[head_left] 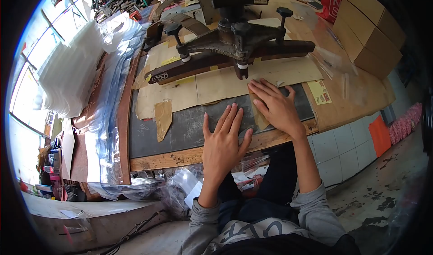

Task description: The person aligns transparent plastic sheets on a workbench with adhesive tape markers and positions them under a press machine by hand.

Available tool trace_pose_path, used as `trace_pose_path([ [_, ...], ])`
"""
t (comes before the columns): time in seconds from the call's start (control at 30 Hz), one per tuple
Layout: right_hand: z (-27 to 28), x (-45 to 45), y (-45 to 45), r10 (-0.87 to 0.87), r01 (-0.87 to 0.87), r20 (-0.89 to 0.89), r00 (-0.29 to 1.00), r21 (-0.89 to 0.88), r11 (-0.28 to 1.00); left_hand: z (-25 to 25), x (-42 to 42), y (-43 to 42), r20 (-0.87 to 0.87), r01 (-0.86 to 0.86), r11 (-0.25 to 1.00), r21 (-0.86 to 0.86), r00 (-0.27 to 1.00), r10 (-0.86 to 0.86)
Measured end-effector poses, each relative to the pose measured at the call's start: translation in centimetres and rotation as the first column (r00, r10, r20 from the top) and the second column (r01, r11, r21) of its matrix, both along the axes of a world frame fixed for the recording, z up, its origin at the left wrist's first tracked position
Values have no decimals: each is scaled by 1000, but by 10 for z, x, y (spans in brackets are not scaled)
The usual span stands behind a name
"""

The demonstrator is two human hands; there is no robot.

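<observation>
My left hand lies with fingers spread on the dark worn board, near its wooden front edge. Palm down, my right hand rests farther right, its fingertips on the tan cardboard sheet and brown tape. Neither hand grasps anything. Just beyond the fingers stands a dark metal press with a long bar across the sheet. Another strip of brown tape hangs from the sheet's left front edge.
Clear plastic sheets lie along the left, beside a tall white foam-like stack. A cardboard box and red bag stand at the back right. A yellow label is at the right. Plastic scraps are below the front edge.
</observation>
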State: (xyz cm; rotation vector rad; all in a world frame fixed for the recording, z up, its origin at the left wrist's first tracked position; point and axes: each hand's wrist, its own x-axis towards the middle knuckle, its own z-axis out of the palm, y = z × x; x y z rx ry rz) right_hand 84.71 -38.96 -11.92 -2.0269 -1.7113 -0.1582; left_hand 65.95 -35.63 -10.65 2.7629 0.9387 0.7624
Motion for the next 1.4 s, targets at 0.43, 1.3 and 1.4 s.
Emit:
trace_pose_path([
  [0.43,16,-17,-31,-1,46,-173,985,257,965,8,-1,0,-18,1,998,-69,1000,-2],
  [1.3,6,-29,-48,-10,66,-118,993,480,875,3,-6,-5,74,-22,999,42,997,18],
  [1.4,5,-29,-48,-9,66,-121,993,478,876,2,-6,-4,62,-20,998,57,998,16],
])
